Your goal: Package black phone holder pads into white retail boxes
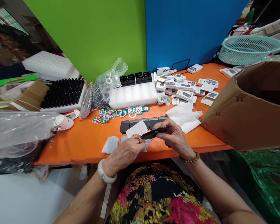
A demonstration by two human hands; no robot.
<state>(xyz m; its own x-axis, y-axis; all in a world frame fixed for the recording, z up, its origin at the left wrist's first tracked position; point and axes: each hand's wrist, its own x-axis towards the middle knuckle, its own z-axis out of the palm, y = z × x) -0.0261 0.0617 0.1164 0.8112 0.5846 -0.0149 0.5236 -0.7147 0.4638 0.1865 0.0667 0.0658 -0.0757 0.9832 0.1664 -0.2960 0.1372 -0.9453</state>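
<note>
My right hand (175,137) pinches a flat black device with rounded ends (154,133), tilted above the table's front part. My left hand (128,151) is closed at the device's left tip, with a thin white sleeve (137,128) at its fingers; exactly how its fingertips grip is hidden. Just behind both hands, a row of dark rounded devices (124,127) lies on the orange table (84,137). To the left of my left hand, another white sleeve (110,144) lies flat with something darker showing through it.
Behind the row stand a white foam tray (133,95), round stickers (130,111) and square labels (102,115). Small white boxes (185,95) and white sheets (184,116) lie right of them. A cardboard box (245,105) flanks the right; a black-filled tray (63,93) sits left.
</note>
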